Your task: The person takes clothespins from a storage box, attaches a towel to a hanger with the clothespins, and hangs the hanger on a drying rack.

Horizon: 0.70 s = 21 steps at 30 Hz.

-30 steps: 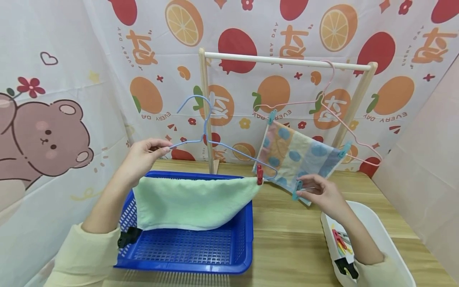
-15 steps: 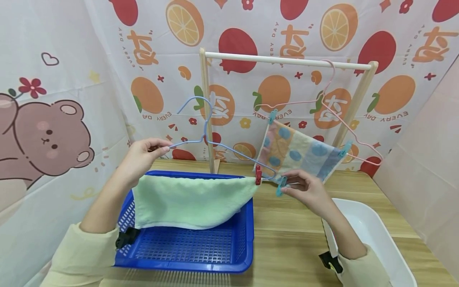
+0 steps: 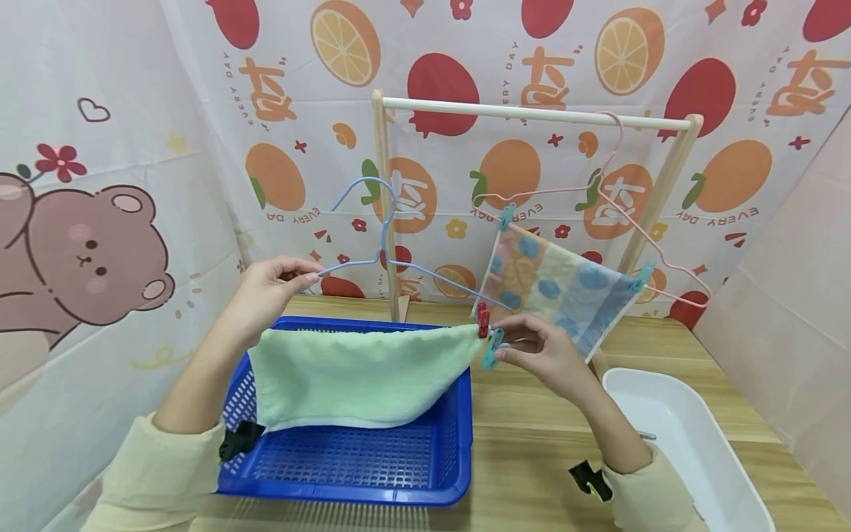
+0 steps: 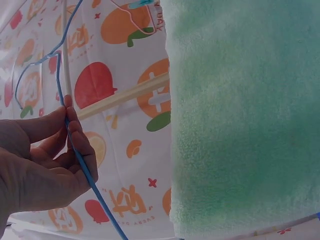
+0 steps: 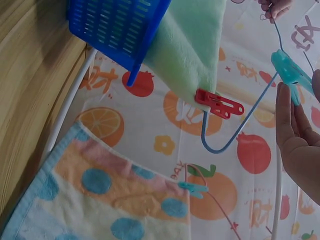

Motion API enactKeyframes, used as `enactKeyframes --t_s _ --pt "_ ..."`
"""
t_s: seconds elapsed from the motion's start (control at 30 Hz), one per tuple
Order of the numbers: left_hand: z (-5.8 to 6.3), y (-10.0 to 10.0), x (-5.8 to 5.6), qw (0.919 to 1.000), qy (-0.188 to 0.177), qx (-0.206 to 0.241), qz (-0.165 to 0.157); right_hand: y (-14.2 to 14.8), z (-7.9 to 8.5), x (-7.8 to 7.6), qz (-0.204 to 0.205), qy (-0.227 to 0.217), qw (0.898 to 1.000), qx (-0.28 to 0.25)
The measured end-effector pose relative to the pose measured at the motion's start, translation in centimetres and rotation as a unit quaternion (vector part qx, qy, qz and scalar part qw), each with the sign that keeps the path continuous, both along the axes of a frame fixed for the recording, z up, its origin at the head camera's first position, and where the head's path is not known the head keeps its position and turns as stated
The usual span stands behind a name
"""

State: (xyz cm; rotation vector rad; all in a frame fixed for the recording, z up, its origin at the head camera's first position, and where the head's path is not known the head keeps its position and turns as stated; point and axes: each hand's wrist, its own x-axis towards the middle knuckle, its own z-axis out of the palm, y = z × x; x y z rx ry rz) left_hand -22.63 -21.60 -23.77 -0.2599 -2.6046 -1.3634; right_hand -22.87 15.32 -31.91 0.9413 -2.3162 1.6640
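Observation:
In the head view my left hand [image 3: 271,299] pinches one arm of a blue clothes hanger [image 3: 352,263]. A pale green towel [image 3: 359,377] hangs from the hanger's bottom bar, over the basket. A red clothespin [image 3: 483,321] clips the towel's right corner, near the hanger's curved end. Between thumb and fingertips, my right hand [image 3: 547,358] holds a teal clothespin [image 3: 493,349], just right of the red one. The right wrist view shows the teal clothespin [image 5: 286,69] held beside the hanger's blue wire, apart from the red clothespin [image 5: 217,103].
A blue basket [image 3: 346,493] stands beneath the towel. Behind, a rack [image 3: 532,111] bears a pink hanger [image 3: 552,191] with a patterned towel [image 3: 555,277] held by teal clothespins. At the right is a white tray [image 3: 705,414], partly hidden by the right arm.
My right hand has moved left with the teal clothespin, from in front of the patterned towel to the green towel's right corner. My left hand has hardly moved.

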Motion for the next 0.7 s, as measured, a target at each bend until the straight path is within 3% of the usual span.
enactKeyframes --t_s 0.7 --pt "0.8 1.2 0.2 0.9992 0.015 0.032 0.018 -0.3 0.4 -0.2 0.003 -0.006 1.0 0.003"
